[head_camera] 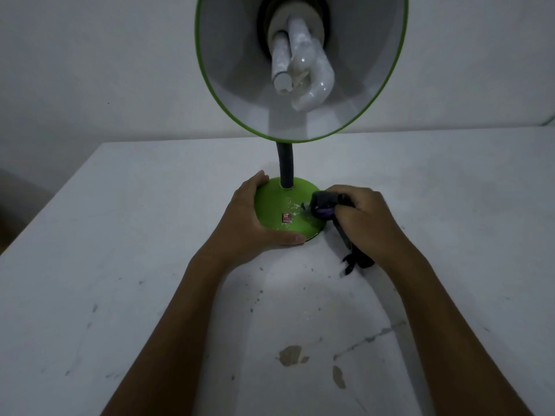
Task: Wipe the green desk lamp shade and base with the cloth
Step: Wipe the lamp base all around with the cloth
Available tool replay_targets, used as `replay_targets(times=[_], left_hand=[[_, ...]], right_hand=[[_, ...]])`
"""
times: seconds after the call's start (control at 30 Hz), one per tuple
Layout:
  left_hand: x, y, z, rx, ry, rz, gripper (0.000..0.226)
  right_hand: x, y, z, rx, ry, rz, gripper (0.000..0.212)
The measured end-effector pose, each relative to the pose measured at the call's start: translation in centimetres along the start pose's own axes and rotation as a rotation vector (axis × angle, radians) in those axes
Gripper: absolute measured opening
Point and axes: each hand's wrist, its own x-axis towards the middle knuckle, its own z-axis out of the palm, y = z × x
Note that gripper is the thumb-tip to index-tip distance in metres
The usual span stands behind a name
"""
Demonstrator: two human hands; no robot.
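The green lamp stands in the middle of the white table. Its round green base point(277, 205) has a small red sticker and chipped paint. A black flexible neck point(285, 166) rises to the green-rimmed shade point(300, 67), which tilts toward me and shows a white coiled bulb point(300, 64). My left hand point(255, 219) grips the base's left and front edge, thumb along the front. My right hand point(365, 217) holds a bunched dark purple cloth point(324, 204) pressed against the base's right side. A tail of the cloth trails on the table under my right wrist.
The white table point(150, 265) is scuffed, with chipped spots near the front. Its left edge runs diagonally at the left. A plain white wall point(105, 70) stands right behind the table.
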Motion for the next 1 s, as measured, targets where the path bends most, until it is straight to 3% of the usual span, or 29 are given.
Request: replay_targets(times=[0.17, 0.27, 0.37, 0.57, 0.7, 0.83, 1.0], left_hand=[[-0.2, 0.1, 0.0, 0.004, -0.004, 0.000, 0.128], [-0.2, 0.1, 0.0, 0.004, -0.004, 0.002, 0.127], [-0.2, 0.1, 0.1, 0.001, 0.002, -0.001, 0.128], [-0.1, 0.1, -0.1, -0.005, -0.007, 0.003, 0.128], [-0.2, 0.1, -0.6, 0.006, -0.054, 0.011, 0.129], [-0.1, -0.2, -1.6, -0.007, -0.048, -0.002, 0.128], [0.0, -0.3, -1.6, 0.031, -0.044, 0.017, 0.127]], right_hand=[[0.7, 0.7, -0.7, 0.112, 0.218, 0.131, 0.029], [0.8, 0.6, 0.0, 0.096, 0.152, 0.133, 0.020], [0.2, 0.2, 0.8, 0.014, 0.068, 0.064, 0.025], [-0.4, -0.3, 0.5, -0.128, 0.025, -0.022, 0.020], [-0.3, -0.6, -0.2, -0.062, -0.016, 0.009, 0.015], [0.2, -0.6, 0.7, -0.012, 0.086, -0.014, 0.032], [0.5, 0.8, 3.1, -0.197, 0.017, -0.149, 0.042]])
